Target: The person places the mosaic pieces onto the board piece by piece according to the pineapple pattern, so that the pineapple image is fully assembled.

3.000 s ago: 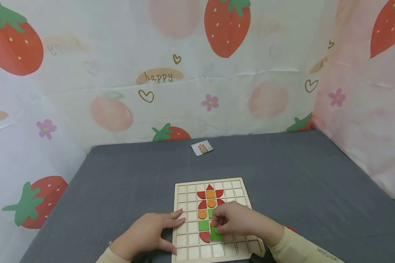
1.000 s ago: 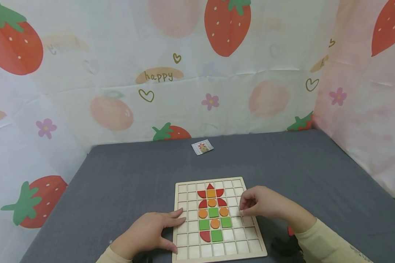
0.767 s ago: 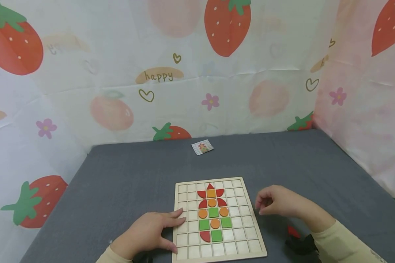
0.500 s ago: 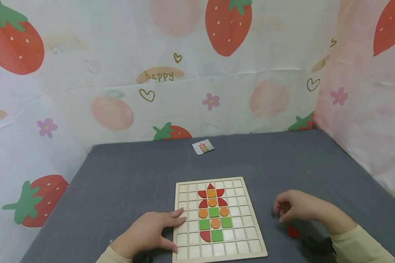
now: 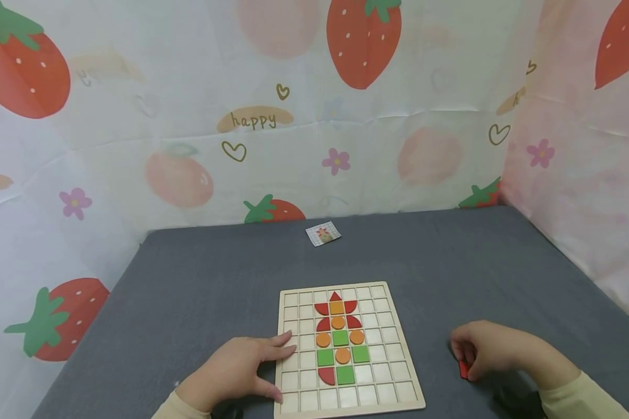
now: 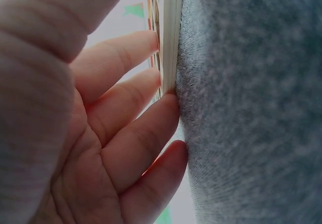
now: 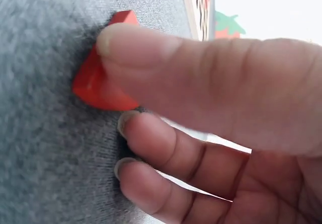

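A square wooden grid board (image 5: 388, 352) lies on the grey cloth, with red, orange and green tiles set in its middle columns. My left hand (image 5: 241, 368) rests along the board's left edge, thumb and fingers spread; in the left wrist view its fingertips meet the board's side (image 6: 171, 48). Right of the board, my right hand (image 5: 498, 354) reaches down to a red quarter-circle tile (image 5: 463, 369) on the cloth. The right wrist view has the thumb (image 7: 136, 48) lying across this red tile (image 7: 89, 85), with curled fingers beside it. The tile's far side is hidden.
A small card with a printed pattern (image 5: 322, 234) lies near the back of the cloth-covered table (image 5: 215, 273). Behind and beside the table hang curtains (image 5: 199, 75) printed with strawberries. A dark strap shows under the right wrist.
My right hand has left the board, moved right and come down on the red tile. Under it, a green tile and two orange discs are now fully visible. The left hand stays put.
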Demonstrator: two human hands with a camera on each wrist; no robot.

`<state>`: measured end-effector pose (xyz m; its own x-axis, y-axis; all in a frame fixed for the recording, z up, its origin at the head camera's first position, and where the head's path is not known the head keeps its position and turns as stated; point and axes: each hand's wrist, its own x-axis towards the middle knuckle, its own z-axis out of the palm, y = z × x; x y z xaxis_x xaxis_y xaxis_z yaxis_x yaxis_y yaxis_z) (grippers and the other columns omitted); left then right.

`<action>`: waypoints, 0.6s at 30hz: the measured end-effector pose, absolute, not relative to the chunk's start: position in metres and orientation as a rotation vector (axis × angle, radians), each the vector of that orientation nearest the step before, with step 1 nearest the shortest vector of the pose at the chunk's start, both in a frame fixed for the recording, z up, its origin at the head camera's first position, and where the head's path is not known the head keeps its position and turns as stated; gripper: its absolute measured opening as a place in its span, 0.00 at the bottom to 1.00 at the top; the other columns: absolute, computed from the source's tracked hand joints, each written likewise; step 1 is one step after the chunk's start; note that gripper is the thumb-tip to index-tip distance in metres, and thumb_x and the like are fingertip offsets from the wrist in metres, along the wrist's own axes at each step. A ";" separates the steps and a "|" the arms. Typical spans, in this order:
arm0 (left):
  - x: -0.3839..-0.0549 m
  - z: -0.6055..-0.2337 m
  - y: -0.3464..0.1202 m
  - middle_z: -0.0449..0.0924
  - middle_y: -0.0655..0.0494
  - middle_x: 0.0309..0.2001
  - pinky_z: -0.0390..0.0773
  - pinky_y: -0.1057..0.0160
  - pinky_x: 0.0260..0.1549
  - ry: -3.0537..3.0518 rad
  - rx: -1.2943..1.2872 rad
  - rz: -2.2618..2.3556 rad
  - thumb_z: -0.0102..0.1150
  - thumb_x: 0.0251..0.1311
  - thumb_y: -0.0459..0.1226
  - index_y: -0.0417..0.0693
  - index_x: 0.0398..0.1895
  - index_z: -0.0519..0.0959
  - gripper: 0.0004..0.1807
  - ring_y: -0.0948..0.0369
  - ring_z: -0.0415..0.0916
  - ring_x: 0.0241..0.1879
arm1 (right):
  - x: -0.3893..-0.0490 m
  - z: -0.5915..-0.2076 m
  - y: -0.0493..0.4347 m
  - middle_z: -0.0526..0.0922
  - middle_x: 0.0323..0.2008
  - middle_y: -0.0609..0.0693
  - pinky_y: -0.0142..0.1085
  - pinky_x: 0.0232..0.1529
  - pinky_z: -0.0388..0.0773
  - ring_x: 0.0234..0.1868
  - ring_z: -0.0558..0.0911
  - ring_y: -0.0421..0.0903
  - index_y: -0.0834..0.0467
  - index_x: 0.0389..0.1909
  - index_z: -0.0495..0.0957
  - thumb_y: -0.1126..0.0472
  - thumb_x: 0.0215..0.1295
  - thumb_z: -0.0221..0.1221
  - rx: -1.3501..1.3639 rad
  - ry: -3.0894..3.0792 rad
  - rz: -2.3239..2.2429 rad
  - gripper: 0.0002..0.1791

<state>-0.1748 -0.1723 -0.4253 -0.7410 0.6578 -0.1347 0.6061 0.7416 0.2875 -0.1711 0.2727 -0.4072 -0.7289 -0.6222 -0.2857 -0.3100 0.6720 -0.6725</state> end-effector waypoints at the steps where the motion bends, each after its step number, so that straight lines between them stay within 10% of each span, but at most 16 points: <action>1: -0.175 -0.425 -0.172 0.64 0.63 0.64 0.70 0.58 0.51 2.716 1.000 0.332 0.55 0.34 0.70 0.64 0.62 0.68 0.47 0.64 0.68 0.58 | -0.170 -0.407 0.271 0.74 0.18 0.40 0.28 0.19 0.65 0.17 0.69 0.33 0.54 0.23 0.72 0.70 0.38 0.66 -0.736 2.391 -0.823 0.13; 18: -0.174 -0.423 -0.173 0.64 0.63 0.64 0.71 0.58 0.50 2.710 1.006 0.346 0.56 0.35 0.69 0.64 0.63 0.67 0.46 0.63 0.69 0.58 | -0.180 -0.400 0.243 0.73 0.17 0.42 0.31 0.22 0.71 0.19 0.71 0.35 0.56 0.24 0.74 0.64 0.51 0.64 -0.730 2.382 -1.012 0.07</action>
<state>-0.1737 -0.1733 -0.4229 -0.7379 0.6619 -0.1315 0.6077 0.7365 0.2972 -0.1800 0.2432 -0.4001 -0.7593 -0.6213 -0.1935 -0.2921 0.5912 -0.7518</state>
